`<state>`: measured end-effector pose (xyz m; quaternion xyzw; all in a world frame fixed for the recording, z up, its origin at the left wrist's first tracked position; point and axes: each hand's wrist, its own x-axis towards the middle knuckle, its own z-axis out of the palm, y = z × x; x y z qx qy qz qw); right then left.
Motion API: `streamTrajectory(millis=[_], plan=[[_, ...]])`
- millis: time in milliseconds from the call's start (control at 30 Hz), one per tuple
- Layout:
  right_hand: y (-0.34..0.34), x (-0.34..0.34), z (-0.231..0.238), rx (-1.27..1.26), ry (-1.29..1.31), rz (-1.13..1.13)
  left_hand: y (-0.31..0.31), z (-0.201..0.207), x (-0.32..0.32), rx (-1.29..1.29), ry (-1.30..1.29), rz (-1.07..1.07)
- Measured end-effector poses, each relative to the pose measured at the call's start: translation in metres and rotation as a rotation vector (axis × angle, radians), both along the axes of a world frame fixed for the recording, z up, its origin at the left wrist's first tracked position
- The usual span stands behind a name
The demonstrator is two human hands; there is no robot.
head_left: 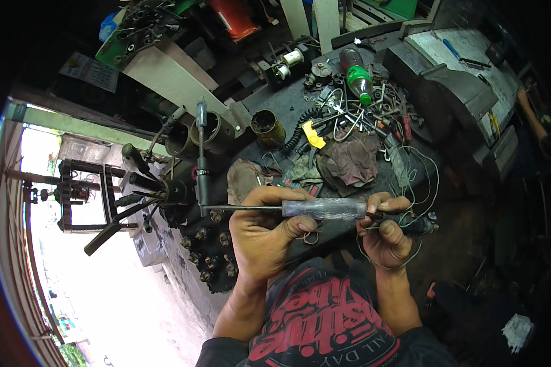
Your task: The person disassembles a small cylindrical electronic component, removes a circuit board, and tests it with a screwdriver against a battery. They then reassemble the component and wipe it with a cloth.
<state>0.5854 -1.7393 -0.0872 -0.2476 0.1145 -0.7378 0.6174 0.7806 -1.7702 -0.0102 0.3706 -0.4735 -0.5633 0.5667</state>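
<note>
The left hand [264, 227] grips a clear-handled screwdriver [288, 208] level for steadiness; beside it, the right hand [386, 235] pinches thin wire [404, 260].

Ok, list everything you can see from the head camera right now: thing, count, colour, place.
screwdriver: one, clear handle, steel shaft, held level across both hands
wire: one thin loop, pale, around the right hand
bottle: one, green, lying on the bench at the back
coiled cord: one, black, mid-bench
yellow piece: one, beside the cord
rags: at least two, brown-grey, front of the bench
tin: one, brass-coloured, left of the cord
engine block: one, black, studded, below the left hand
loose tools: many, grey metal, scattered on the bench
left hand: fingers closed on the screwdriver
right hand: fingers on the handle end and the wire
</note>
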Motion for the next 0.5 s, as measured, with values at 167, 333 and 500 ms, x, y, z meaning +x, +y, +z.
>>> streamTrajectory(millis=[167, 333, 500], plan=[[-0.0017, -0.0052, 0.0039, -0.038, 0.096, -0.002, -0.0022, 0.002, 0.003, 0.008, -0.017, -0.04], [-0.0018, -0.0037, 0.0068, -0.03, 0.145, -0.043, -0.0025, 0.0034, -0.0003, -0.001, -0.06, -0.021], [-0.0021, -0.0025, 0.0079, -0.057, 0.227, -0.078, 0.0009, 0.0023, -0.0011, 0.077, -0.045, -0.034]])
